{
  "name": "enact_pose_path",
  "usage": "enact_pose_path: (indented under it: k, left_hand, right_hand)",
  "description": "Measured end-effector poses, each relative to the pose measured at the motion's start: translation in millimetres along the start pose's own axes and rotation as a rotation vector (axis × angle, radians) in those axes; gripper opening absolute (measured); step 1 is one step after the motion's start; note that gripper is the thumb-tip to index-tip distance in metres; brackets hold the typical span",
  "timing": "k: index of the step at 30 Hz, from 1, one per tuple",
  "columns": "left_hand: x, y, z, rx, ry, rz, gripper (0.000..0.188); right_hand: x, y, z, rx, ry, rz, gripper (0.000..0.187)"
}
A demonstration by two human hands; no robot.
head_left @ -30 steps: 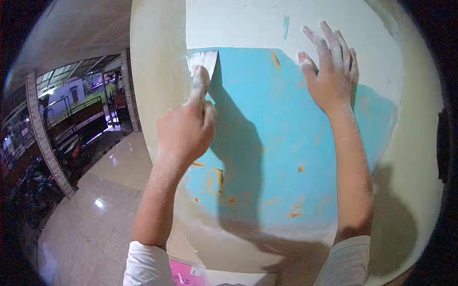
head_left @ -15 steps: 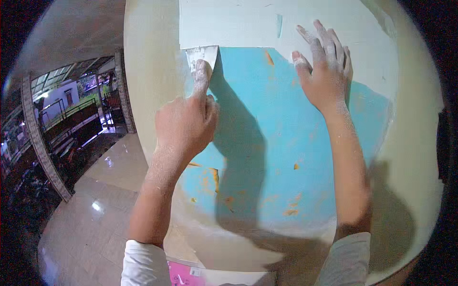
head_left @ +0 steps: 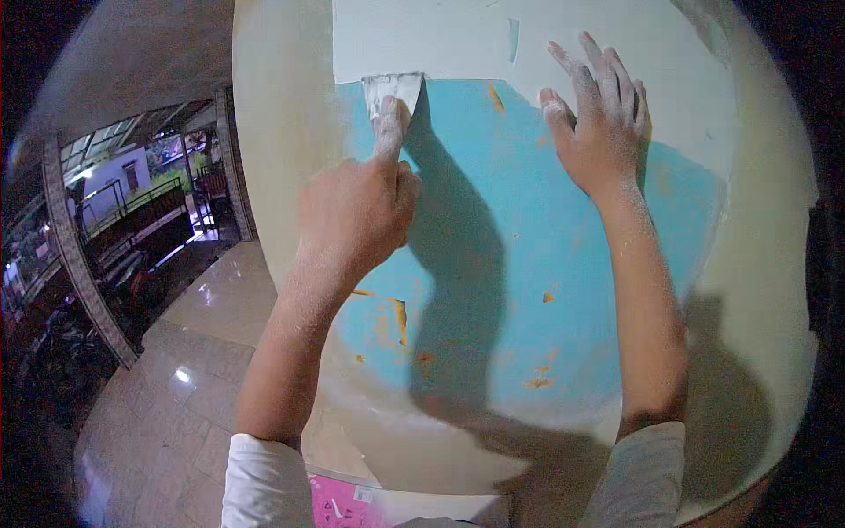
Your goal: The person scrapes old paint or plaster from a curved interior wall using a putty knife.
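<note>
My left hand grips a putty knife, its index finger stretched along the wide metal blade. The handle is hidden in my fist. The blade's edge meets the border between a pale whitish layer above and a turquoise patch below on the wall. White dust coats both hands. Higher and to the right, my right hand lies with its fingers spread on the pale layer, holding nothing. Brownish-orange spots dot the turquoise patch, and the shadow of my left arm falls across it.
Cream wall surrounds the patch. Below, a pink package sits beside a white surface. To the left stretch a glossy tiled floor, a pillar and a railing with dark objects beyond.
My left hand has slid the putty knife a little to the right along the border of the pale layer. The right hand has stayed in its place on the wall.
</note>
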State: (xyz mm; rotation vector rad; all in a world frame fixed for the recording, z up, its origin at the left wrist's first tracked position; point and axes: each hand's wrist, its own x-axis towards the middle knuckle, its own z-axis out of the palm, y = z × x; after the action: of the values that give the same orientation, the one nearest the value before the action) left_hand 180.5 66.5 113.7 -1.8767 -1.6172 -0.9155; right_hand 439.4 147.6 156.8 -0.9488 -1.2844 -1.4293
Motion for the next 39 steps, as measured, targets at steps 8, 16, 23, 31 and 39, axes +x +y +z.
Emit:
enact_pose_path:
  k: [8,16,23,31,39]
  left_hand:
    - [-7,12,7,-0.020,-0.014,0.029,0.068]
    - [-6,21,8,0.003,-0.042,0.016,0.071]
    - [-5,30,17,0.057,0.024,-0.024,0.067]
    - [-7,33,10,0.034,0.047,0.075,0.066]
    - [-1,38,7,0.000,0.048,0.077,0.068]
  right_hand:
    - [-2,1,-4,0.015,-0.004,0.022,0.052]
    - [-11,6,-4,0.023,0.005,0.019,0.053]
    - [-12,11,-8,0.049,0.034,0.002,0.052]
    - [-12,11,-11,0.039,0.036,0.004,0.053]
    - [-14,6,-12,0.031,-0.004,0.053,0.053]
